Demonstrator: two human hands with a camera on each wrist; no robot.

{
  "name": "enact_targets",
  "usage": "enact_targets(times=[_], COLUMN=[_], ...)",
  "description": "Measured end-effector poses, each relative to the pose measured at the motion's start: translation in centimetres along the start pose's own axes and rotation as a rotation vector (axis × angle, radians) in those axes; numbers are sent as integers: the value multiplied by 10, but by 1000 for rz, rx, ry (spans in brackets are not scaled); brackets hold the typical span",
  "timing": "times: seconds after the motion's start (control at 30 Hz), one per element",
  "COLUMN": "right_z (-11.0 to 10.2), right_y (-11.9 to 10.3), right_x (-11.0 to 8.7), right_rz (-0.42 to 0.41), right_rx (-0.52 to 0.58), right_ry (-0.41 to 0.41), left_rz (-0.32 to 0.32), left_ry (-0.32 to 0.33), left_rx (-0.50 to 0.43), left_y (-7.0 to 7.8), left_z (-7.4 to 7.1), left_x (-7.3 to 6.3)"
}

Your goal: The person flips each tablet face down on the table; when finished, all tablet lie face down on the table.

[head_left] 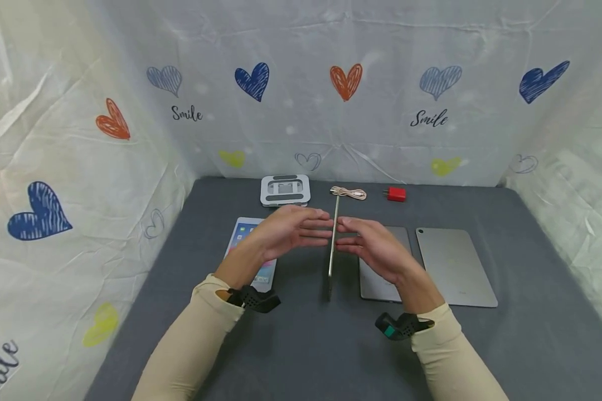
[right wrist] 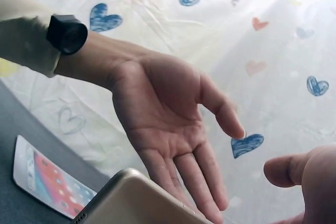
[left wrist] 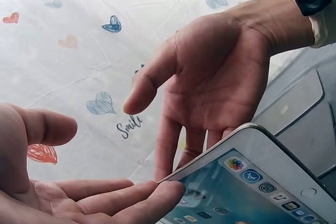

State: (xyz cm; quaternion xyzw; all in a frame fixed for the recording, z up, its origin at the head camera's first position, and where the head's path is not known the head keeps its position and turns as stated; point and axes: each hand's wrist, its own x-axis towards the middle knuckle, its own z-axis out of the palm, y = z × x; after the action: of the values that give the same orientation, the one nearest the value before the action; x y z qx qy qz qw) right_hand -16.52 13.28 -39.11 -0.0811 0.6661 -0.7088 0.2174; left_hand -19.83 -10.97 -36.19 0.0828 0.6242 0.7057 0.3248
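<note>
Between the two hands a tablet (head_left: 333, 245) stands upright on edge, seen almost edge-on in the head view. Its lit screen (left wrist: 247, 187) with a white frame faces the left hand (head_left: 293, 231); its gold back (right wrist: 136, 203) faces the right hand (head_left: 378, 245). Both hands have straight fingers, one hand on each side, fingertips at or very near the tablet's faces. Neither hand curls round it. Whether the lower edge touches the table is hard to tell. A second tablet (head_left: 265, 274) with a lit screen lies flat beneath the left forearm.
Two grey tablets (head_left: 456, 267) lie face down on the right, one partly hidden by the right hand. Along the back sit a folded grey stand (head_left: 285, 199), a coiled cable (head_left: 350, 192) and a red charger plug (head_left: 397, 194). Heart-printed cloth (head_left: 301, 128) walls the dark table.
</note>
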Motion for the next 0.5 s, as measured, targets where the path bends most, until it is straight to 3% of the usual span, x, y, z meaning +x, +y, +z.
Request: enact_targets(times=[0.27,0.5], right_z=[0,-7], right_y=[14,39], right_x=[6,5], right_rz=[23,83], right_rx=[23,41], right_ry=[-25,-43], left_rz=[-11,-36], left_ry=[96,132], left_rx=[-20,15], left_y=[-1,-4], left_z=[-14,-27], left_x=[-8,-11])
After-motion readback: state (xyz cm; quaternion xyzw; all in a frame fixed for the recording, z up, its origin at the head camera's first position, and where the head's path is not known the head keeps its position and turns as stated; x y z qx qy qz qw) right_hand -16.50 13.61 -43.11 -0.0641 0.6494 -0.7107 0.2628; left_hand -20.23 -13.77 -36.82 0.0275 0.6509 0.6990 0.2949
